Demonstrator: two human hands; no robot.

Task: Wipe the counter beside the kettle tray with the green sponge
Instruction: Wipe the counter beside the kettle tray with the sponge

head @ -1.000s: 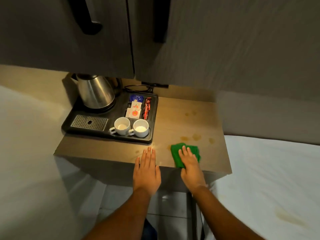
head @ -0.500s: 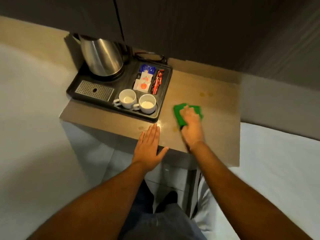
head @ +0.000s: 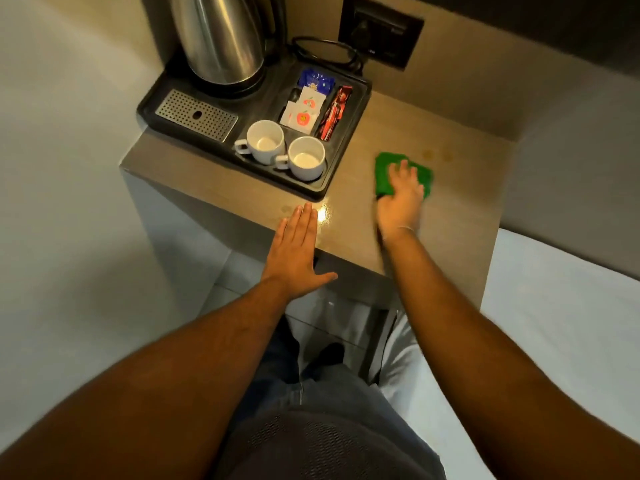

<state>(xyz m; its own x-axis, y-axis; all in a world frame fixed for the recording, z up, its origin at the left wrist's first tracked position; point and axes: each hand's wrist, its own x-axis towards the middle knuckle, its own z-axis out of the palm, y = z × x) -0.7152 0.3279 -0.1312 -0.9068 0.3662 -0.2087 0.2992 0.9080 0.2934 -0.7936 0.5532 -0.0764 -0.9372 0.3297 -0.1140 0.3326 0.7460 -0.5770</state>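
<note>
The green sponge (head: 384, 169) lies flat on the brown counter (head: 460, 209), just right of the black kettle tray (head: 349, 109). My right hand (head: 401, 199) presses down on the sponge, fingers spread over it. Two small brownish stains (head: 437, 155) mark the counter just beyond the sponge. My left hand (head: 296, 252) rests flat and empty on the counter's front edge, below the tray's near right corner, fingers together.
The tray carries a steel kettle (head: 221, 36), a perforated drip plate (head: 197, 114), two white cups (head: 287, 152) and several sachets (head: 311, 105). A wall socket (head: 381, 27) with a coiled cord sits behind. A white bed (head: 561, 327) adjoins the counter's right side.
My right hand has pushed the sponge away from the front edge, farther back toward the stains. The left hand stays on the front edge. My head has moved closer and tilted down.
</note>
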